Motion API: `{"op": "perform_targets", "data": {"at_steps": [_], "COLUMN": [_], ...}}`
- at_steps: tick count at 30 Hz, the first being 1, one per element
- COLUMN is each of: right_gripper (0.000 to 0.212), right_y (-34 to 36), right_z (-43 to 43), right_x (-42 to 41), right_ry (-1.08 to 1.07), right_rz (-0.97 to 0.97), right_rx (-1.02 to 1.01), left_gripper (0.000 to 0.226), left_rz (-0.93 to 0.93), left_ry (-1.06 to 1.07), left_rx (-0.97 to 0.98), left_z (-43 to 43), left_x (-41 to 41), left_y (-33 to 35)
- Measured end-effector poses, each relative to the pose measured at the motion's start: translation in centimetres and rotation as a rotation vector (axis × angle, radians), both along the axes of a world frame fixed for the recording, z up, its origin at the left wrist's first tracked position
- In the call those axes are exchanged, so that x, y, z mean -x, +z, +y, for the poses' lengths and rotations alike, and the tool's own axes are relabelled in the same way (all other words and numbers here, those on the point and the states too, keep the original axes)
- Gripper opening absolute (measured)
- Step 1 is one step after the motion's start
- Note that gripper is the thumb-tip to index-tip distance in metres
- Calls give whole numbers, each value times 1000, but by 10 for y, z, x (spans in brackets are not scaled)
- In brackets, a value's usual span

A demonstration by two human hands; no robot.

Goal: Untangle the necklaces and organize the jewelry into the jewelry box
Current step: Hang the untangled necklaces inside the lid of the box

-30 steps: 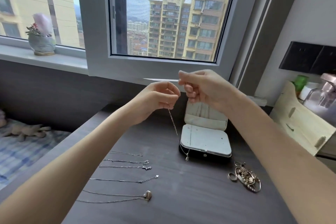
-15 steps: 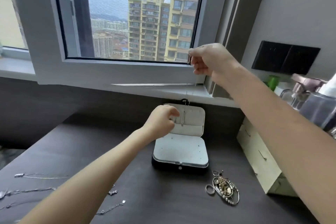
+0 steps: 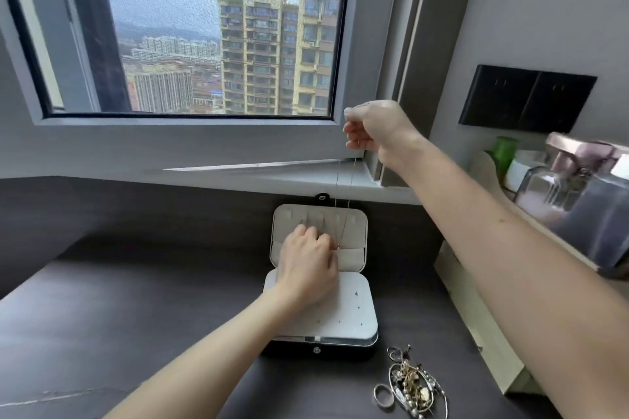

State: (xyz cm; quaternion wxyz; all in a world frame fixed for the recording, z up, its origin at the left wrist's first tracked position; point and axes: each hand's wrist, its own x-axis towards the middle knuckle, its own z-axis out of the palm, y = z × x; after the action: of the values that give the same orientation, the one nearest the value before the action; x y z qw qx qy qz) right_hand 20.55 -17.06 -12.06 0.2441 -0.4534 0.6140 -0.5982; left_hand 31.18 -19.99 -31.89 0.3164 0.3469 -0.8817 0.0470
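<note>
Necklace (image 3: 344, 224) hangs from my right grip (image 3: 374, 129), pinched high; left grip (image 3: 309, 265) pinches pendant end against open jewelry box (image 3: 354, 316) lid, far on worktop. Hold chain taut, seat on lid hook, tuck pendant in pocket.

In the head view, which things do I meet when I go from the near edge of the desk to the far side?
Heap of jewelry → jewelry box → window sill → window.
</note>
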Motion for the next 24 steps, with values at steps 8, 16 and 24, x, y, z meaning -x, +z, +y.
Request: {"op": "perform_targets", "data": {"at_steps": [8, 16, 24], "right_gripper": [9, 12, 13], "right_y": [-49, -108, -133], "right_z": [9, 8, 10], "right_x": [7, 10, 15], "right_ry": [46, -72, -204], "right_rz": [217, 759, 743], "right_rx": [-101, -226, -121], "left_gripper": [23, 21, 32], "left_rz": [110, 333, 431], "left_ry": [41, 55, -25], "left_rx": [-38, -34, -179], "left_z": [-1, -14, -20], "left_x": [4, 7, 21], "left_y": [-5, 1, 16]}}
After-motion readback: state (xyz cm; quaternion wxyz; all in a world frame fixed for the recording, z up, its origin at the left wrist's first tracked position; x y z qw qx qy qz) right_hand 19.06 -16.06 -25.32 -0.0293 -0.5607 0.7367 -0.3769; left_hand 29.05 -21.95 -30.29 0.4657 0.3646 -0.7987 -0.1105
